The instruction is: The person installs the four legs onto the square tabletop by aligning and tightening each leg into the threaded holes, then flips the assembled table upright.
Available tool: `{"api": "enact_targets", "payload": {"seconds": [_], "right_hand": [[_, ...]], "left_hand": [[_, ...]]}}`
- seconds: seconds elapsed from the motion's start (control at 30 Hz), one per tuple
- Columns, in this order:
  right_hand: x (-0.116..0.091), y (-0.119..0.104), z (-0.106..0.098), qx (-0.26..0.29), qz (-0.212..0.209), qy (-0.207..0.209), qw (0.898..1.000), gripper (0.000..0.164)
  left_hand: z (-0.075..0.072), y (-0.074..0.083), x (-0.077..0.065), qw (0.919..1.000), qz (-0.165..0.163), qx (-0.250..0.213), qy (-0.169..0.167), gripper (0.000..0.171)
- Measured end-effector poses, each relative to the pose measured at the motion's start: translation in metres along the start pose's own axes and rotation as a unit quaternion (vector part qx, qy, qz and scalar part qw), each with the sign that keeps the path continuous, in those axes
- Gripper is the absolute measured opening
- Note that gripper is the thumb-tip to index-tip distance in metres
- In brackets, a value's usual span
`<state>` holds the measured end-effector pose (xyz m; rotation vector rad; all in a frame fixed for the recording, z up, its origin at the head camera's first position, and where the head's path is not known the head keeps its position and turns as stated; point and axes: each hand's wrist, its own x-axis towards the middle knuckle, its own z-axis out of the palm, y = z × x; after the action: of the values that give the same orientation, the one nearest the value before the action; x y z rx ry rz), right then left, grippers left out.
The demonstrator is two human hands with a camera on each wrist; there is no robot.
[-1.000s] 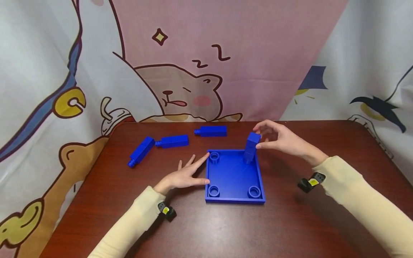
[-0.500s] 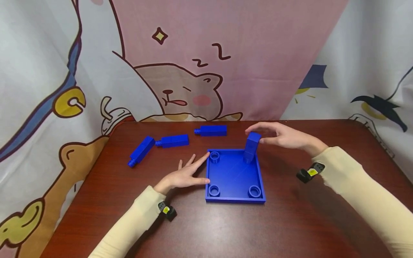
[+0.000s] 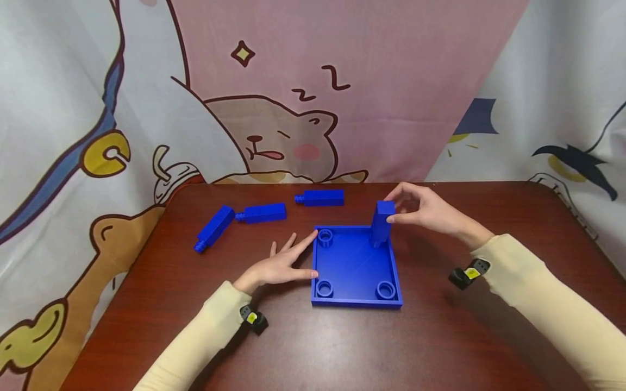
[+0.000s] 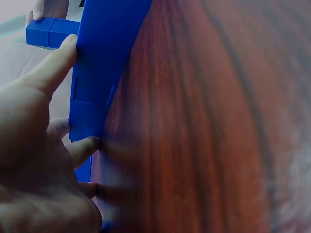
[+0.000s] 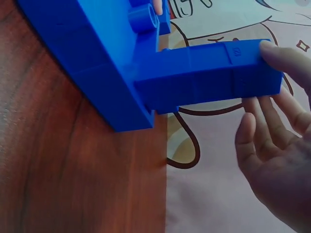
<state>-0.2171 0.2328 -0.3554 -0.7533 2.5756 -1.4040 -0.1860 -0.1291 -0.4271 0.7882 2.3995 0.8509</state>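
Note:
A blue square tray-like panel with a raised rim lies on the table, three round sockets showing in its corners. In its far right corner a blue square leg stands upright, its lower end at the socket there. My right hand pinches the leg near its top, thumb on the near side and fingers behind. The right wrist view shows the thumb on the leg's end. My left hand rests against the panel's left edge with fingers straight and spread, thumb and index touching the rim.
Three more blue legs with threaded ends lie on the brown table: one leg slanted at the left, another leg beside it, a third leg near the back edge. A cartoon-printed curtain hangs behind.
The right fingers reached farther over the leg half a second ago and are now drawn back into a pinch. The leg has turned about its upright axis. Left hand and panel stay put.

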Motion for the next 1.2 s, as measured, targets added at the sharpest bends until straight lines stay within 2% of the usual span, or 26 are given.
{"api": "enact_targets", "payload": {"seconds": [0.27,0.47,0.67,0.83,0.93,1.0,1.13,1.2], "right_hand": [[-0.002,-0.001,0.012,-0.039,-0.032,0.086,0.995,0.031],[-0.003,-0.001,0.017,-0.050,-0.023,0.115,0.992,0.031],[-0.004,-0.003,0.020,-0.057,-0.013,0.119,0.991,0.033],[-0.007,-0.009,0.023,-0.062,0.006,0.104,0.993,0.037],[-0.005,-0.016,0.024,-0.049,-0.004,0.096,0.994,0.037],[0.000,-0.024,0.025,-0.033,-0.024,0.096,0.995,0.035],[0.016,-0.042,0.026,-0.007,-0.056,0.100,0.993,0.031],[0.025,-0.050,0.027,0.010,-0.056,0.097,0.994,0.029]], "left_hand": [[0.001,0.001,0.001,0.9999,0.004,0.000,0.015,0.091],[0.001,0.003,0.000,0.9998,0.004,0.002,0.020,0.090],[0.002,0.002,0.000,0.9998,0.005,0.001,0.021,0.090],[0.003,0.001,-0.001,0.9999,0.002,-0.005,0.013,0.090],[0.002,0.000,-0.001,0.9999,0.001,-0.012,0.004,0.091],[0.002,0.001,-0.002,0.9999,0.001,-0.016,0.000,0.091],[0.001,0.000,-0.001,0.9998,0.004,-0.019,0.003,0.090],[0.001,-0.001,-0.001,0.9998,0.003,-0.018,0.002,0.091]]}}
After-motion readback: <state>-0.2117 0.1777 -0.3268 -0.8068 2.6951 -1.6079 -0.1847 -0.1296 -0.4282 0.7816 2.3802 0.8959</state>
